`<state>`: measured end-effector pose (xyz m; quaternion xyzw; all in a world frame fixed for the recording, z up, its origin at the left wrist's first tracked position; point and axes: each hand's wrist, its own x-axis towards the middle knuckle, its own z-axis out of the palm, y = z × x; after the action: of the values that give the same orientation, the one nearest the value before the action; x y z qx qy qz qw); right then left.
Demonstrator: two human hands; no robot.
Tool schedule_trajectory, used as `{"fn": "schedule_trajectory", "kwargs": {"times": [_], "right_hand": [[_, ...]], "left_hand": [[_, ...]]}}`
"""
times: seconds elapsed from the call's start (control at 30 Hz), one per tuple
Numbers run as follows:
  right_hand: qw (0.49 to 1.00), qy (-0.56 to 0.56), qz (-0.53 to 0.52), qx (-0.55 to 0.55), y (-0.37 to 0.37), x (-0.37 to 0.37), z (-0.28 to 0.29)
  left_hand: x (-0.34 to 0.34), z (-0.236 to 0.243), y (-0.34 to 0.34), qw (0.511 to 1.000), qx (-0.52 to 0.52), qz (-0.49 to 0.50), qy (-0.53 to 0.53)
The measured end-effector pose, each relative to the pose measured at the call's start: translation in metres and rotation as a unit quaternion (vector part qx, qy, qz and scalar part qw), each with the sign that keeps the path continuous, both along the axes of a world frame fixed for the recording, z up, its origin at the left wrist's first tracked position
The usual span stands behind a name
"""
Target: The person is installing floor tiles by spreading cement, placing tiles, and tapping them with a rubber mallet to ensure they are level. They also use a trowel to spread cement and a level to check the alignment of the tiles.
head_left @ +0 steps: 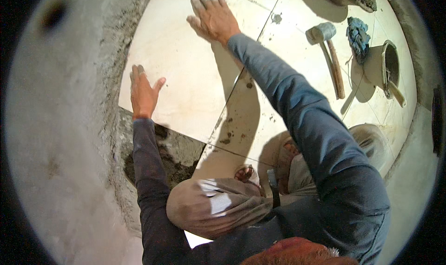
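Where grey wall point(60, 125) flanks cream tile point(186, 98), left hand point(143, 95) and right hand point(213, 17) rest, grip wide.

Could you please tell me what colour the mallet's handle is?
The handle is brown, best seen in the head view.

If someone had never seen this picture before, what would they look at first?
Probably the left hand and right hand, spread out on the big cream tile at the upper left and top middle. Next might be the wooden-handled mallet, lying on the right near a crumpled blue cloth. Then the rough, dark-blotched patch below the tile stands out.
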<state>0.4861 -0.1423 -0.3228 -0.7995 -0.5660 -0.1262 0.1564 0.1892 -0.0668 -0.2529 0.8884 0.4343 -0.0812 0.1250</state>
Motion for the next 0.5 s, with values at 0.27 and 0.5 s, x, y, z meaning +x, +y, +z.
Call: {"fn": "schedule_trajectory", "kwargs": {"times": [0.27, 0.5], "right_hand": [[0.966, 0.232, 0.091, 0.075, -0.070, 0.048, 0.052], [0.902, 0.041, -0.418, -0.105, -0.377, 0.089, 0.064]], "left_hand": [[0.085, 0.005, 0.009, 0.999, -0.005, 0.049, 0.006], [0.110, 0.020, 0.018, 0.994, -0.043, 0.072, 0.063]]}}
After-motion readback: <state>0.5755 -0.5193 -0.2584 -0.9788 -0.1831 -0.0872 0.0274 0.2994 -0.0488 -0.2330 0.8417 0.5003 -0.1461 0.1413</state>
